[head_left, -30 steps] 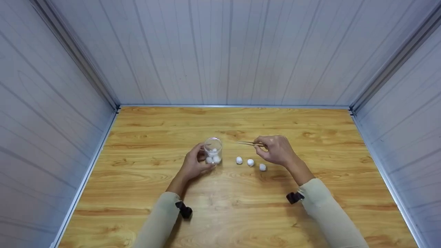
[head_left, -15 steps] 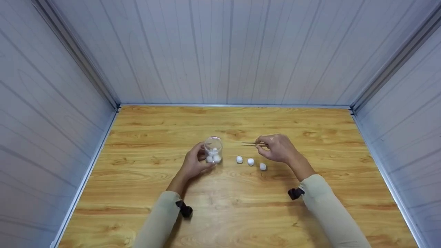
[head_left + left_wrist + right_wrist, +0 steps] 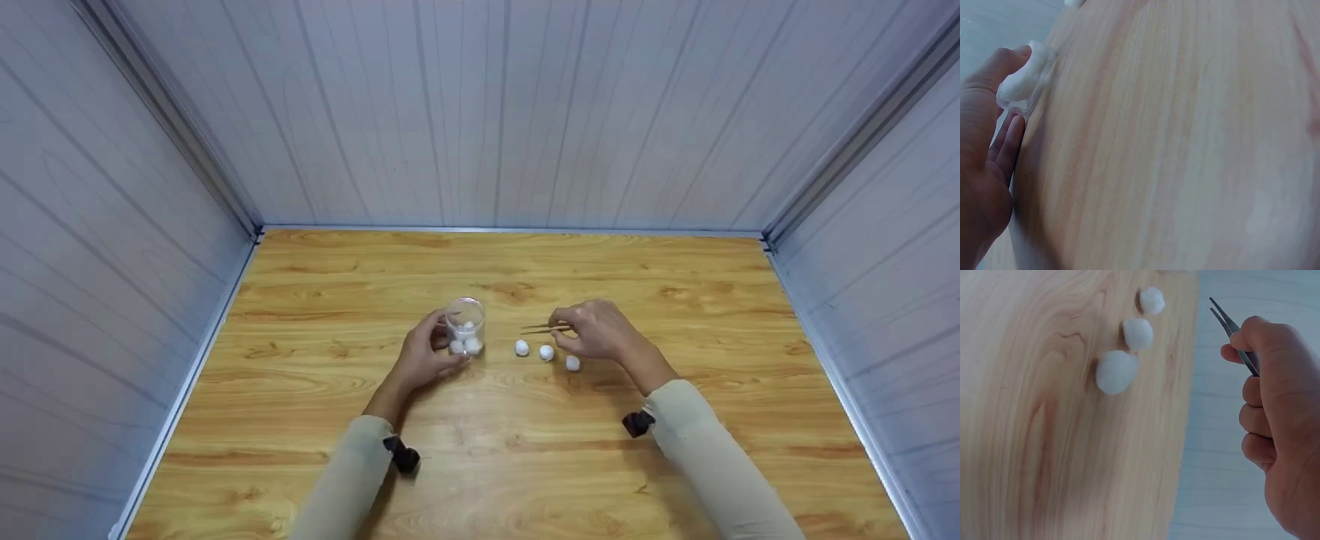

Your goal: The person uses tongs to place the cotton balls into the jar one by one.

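Observation:
My left hand (image 3: pixel 422 358) grips a clear glass cup (image 3: pixel 466 309) from its left side, thumb on the near side. Several white cotton balls (image 3: pixel 466 346) lie in the cup's bottom. In the left wrist view, the thumb (image 3: pixel 1002 66) covers part of the cup. My right hand (image 3: pixel 598 330) pinches a pair of metal tweezers (image 3: pixel 1235 329), whose tips stand slightly apart with nothing between them. Three cotton balls sit in a slanting row on the table: a left one (image 3: pixel 521 347), a middle one (image 3: pixel 547 352) and a right one (image 3: pixel 573 363). The tweezers hover above and behind them.
The wood-grain tabletop (image 3: pixel 480 465) is bounded by a pale panel wall (image 3: pixel 480 112) at the back and by side panels left (image 3: pixel 97 285) and right (image 3: pixel 885 285). A small black device (image 3: pixel 405 456) sits at the left wrist, another black device (image 3: pixel 638 423) at the right.
My right hand shifted slightly right, then came nearer and a little left, bringing the tweezer tips closer to the row of cotton balls. The left hand and cup stay put.

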{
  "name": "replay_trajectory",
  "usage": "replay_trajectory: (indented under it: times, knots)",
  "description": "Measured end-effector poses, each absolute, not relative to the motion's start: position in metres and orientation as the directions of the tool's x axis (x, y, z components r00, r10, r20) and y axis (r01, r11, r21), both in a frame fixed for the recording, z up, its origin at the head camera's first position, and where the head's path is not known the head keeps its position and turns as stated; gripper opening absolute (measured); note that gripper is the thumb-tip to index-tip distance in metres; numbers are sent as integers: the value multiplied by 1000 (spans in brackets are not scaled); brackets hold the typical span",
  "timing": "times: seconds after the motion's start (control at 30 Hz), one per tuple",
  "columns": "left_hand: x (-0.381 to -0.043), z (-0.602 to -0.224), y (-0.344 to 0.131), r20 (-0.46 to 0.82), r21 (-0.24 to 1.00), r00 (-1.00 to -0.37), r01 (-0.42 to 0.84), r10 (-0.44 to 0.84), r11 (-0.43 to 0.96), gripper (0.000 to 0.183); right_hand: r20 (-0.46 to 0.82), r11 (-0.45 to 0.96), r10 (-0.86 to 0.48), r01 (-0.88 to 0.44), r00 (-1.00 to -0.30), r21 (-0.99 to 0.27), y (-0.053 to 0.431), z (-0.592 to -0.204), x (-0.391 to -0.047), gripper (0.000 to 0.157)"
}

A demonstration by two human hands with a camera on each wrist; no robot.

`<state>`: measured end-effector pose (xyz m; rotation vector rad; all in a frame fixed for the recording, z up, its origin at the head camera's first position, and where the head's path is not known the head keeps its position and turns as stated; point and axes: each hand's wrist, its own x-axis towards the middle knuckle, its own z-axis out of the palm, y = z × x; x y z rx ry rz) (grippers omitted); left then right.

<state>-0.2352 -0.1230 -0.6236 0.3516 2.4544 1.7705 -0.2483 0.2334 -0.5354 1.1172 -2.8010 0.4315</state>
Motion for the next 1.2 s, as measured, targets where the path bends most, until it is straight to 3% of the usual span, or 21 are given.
replay_trajectory:
  times: [0.37, 1.2]
  knots:
    - [-236, -622, -123, 54, 952, -968, 124, 247, 279, 79, 157, 680, -685, -702, -711, -214, 232, -546, -250, 15]
    - [-235, -624, -123, 58, 941, -969, 133, 238, 311, 81, -16, 754, -640, -624, -768, -204, 225, -556, -247, 19]
